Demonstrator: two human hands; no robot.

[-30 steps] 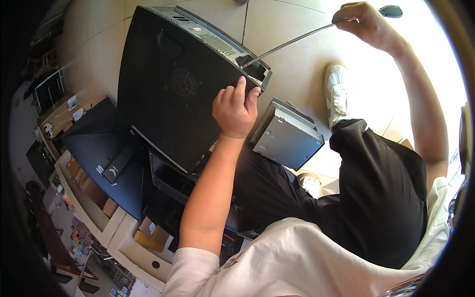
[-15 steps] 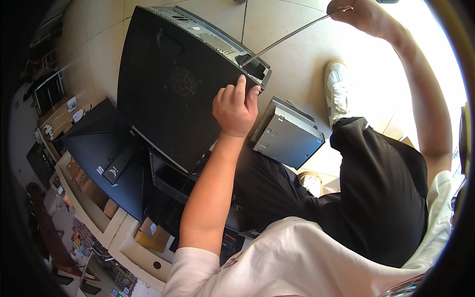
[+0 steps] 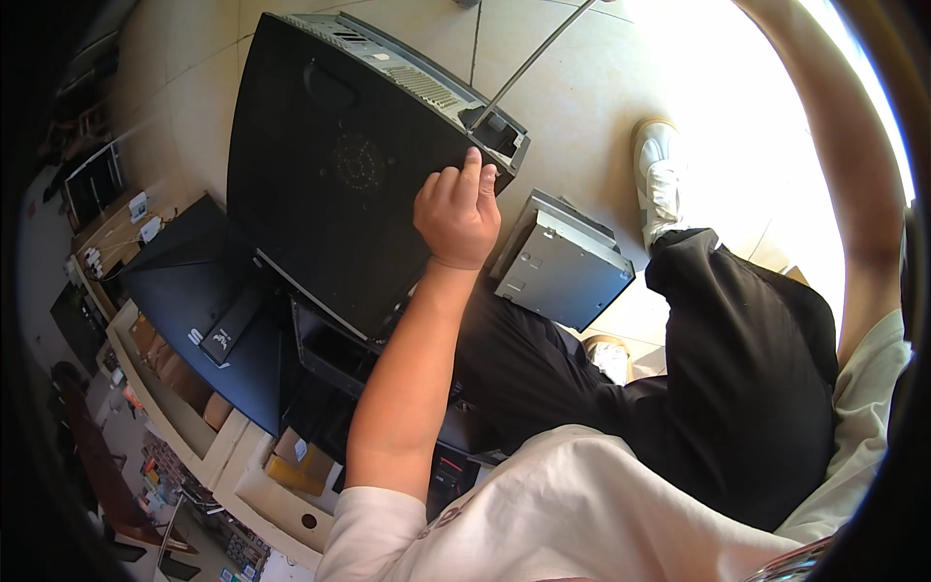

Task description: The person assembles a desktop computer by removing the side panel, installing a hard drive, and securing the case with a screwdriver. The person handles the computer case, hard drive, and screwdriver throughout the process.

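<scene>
A black computer case (image 3: 330,184) lies on its side on the tiled floor, its metal end towards the upper right. My left hand (image 3: 458,213) rests on the black panel by the near corner, index finger stretched to the edge, the other fingers curled and the thumb near the corner. A long thin metal rod (image 3: 533,66) slants down into the opening beside that finger; its lower tip meets the case edge. At the rod's upper end only a sliver of my right hand (image 3: 608,2) shows at the top border; its forearm comes down the right side.
A grey metal box-shaped unit (image 3: 562,267) stands on the floor between the case and my shoe (image 3: 659,175). A dark monitor (image 3: 218,320) leans at the left, next to a pale desk frame (image 3: 170,388) with cardboard in it. My black-trousered legs (image 3: 747,388) are close to the unit.
My right hand has moved up and left, mostly out of the picture, and the rod now stands steeper. The left thumb has drawn in slightly towards the index finger.
</scene>
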